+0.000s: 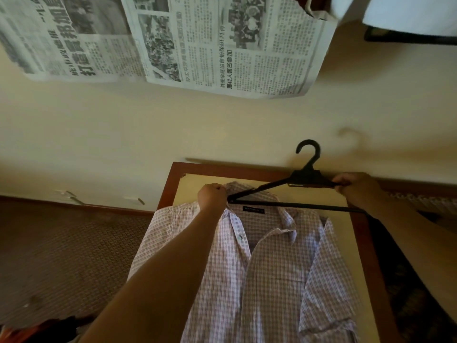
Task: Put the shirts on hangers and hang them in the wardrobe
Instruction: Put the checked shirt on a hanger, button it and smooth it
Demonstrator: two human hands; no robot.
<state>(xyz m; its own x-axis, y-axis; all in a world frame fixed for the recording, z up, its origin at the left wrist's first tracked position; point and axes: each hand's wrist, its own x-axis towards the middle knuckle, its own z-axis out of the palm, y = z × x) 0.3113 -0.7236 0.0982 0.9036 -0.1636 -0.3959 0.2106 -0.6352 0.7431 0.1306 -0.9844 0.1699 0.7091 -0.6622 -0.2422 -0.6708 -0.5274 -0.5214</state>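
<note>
A pink-and-white checked shirt (272,273) lies face up on a table with a reddish-brown frame (168,189), collar toward the wall. Above the collar hangs a black plastic hanger (301,178), hook up. My left hand (214,198) grips the shirt's left collar edge where the hanger's left tip meets it. My right hand (356,188) grips the hanger's right arm. The hanger's left tip sits at the collar opening; its bottom bar crosses over the neck label.
Sheets of newspaper (173,40) are stuck on the cream wall above. Brown patterned carpet (61,256) lies left of the table. A white cloth on a dark edge (408,26) shows at the top right. A dark patterned surface lies to the table's right.
</note>
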